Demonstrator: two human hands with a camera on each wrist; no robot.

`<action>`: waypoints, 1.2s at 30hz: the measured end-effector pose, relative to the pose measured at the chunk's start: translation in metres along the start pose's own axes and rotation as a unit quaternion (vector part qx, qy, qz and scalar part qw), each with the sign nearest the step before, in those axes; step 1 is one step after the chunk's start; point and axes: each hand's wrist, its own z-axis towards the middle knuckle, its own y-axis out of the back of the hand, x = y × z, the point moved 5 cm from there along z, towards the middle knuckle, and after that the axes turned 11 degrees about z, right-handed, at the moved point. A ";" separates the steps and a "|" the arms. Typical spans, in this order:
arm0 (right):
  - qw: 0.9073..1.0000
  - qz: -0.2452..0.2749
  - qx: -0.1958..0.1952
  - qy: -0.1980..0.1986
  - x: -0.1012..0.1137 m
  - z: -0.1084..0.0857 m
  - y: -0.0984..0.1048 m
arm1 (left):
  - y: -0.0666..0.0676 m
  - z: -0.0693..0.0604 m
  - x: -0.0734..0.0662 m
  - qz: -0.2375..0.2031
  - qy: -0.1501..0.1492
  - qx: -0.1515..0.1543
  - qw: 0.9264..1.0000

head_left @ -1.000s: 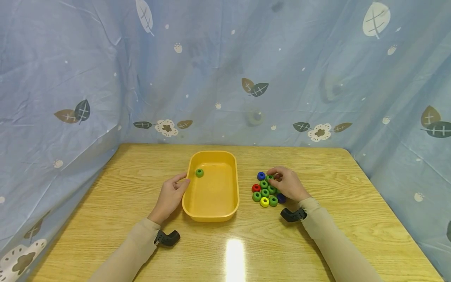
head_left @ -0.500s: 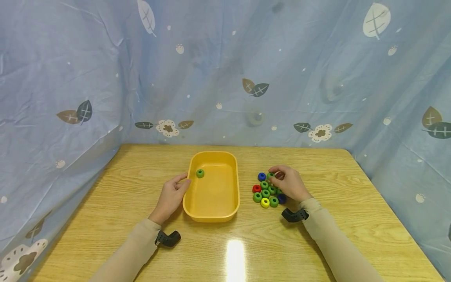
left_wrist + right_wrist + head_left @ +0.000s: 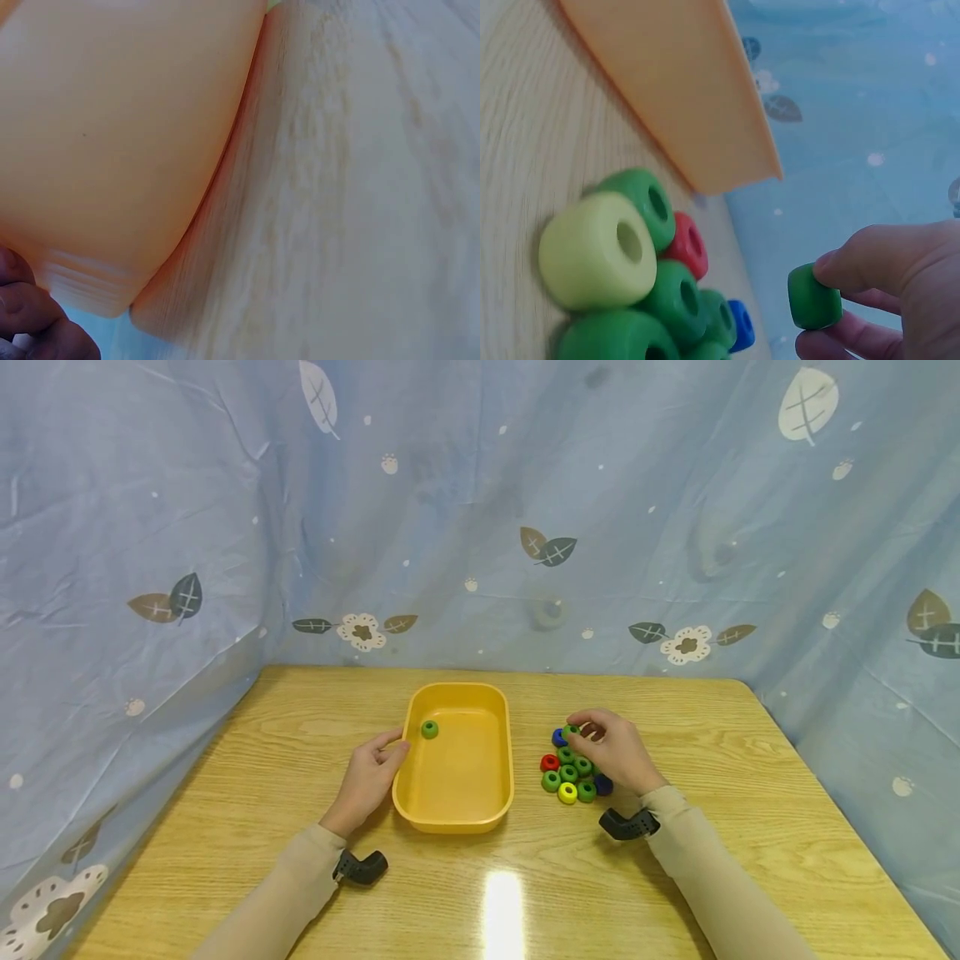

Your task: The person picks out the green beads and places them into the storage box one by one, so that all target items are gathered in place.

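tray (image 3: 457, 777): smth plast. | beads (image 3: 664, 296): smth | tbl (image 3: 577, 877): glossy wd

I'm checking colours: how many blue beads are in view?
2: one blue bead partly behind the green bead that the right hand pinches; one dark blue bead on that hand's near side. The hand may hide more.
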 end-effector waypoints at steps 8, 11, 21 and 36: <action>1.000 0.004 -0.002 0.026 0.014 0.000 -0.004 | -0.001 0.001 0.002 0.000 0.000 0.003 1.000; 0.999 0.008 -0.002 0.031 0.019 0.000 -0.006 | -0.001 0.001 0.002 0.001 -0.001 0.005 1.000; 0.999 0.015 0.008 0.045 0.027 -0.001 -0.011 | 0.000 0.000 0.001 0.003 -0.002 0.003 1.000; 0.999 0.009 0.008 0.050 0.037 -0.001 -0.019 | 0.001 0.001 0.003 0.001 -0.006 0.006 1.000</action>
